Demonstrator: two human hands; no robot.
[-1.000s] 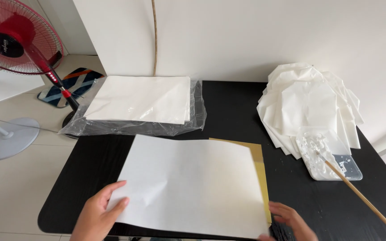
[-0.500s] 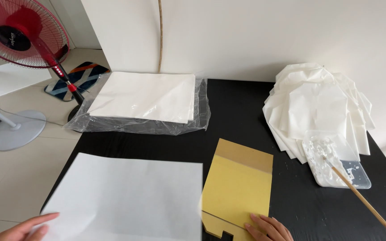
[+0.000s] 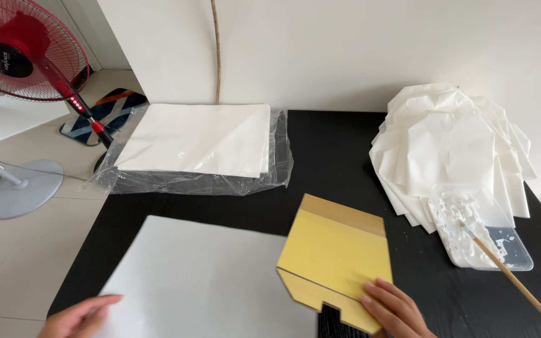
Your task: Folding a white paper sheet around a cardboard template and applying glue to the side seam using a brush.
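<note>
A large white paper sheet (image 3: 208, 281) lies flat on the black table (image 3: 333, 156), near its front left edge. My left hand (image 3: 79, 316) rests flat on the sheet's lower left corner with the fingers spread. To the right, my right hand (image 3: 396, 310) grips the lower right edge of a yellow board (image 3: 336, 256) with a notch cut in its bottom edge. The board is tilted up off the table and overlaps the sheet's right edge.
A stack of white paper in clear plastic wrap (image 3: 201, 141) lies at the back left. A pile of folded white paper pieces (image 3: 452, 141) sits at the right, with a clear tray of white paste (image 3: 477, 228) and a wooden stick (image 3: 515, 281). A red standing fan (image 3: 23, 53) stands on the floor at the left.
The white sheet slid left off the yellow board. My right hand lifted and tilted the board up from the table. My left hand moved left with the sheet.
</note>
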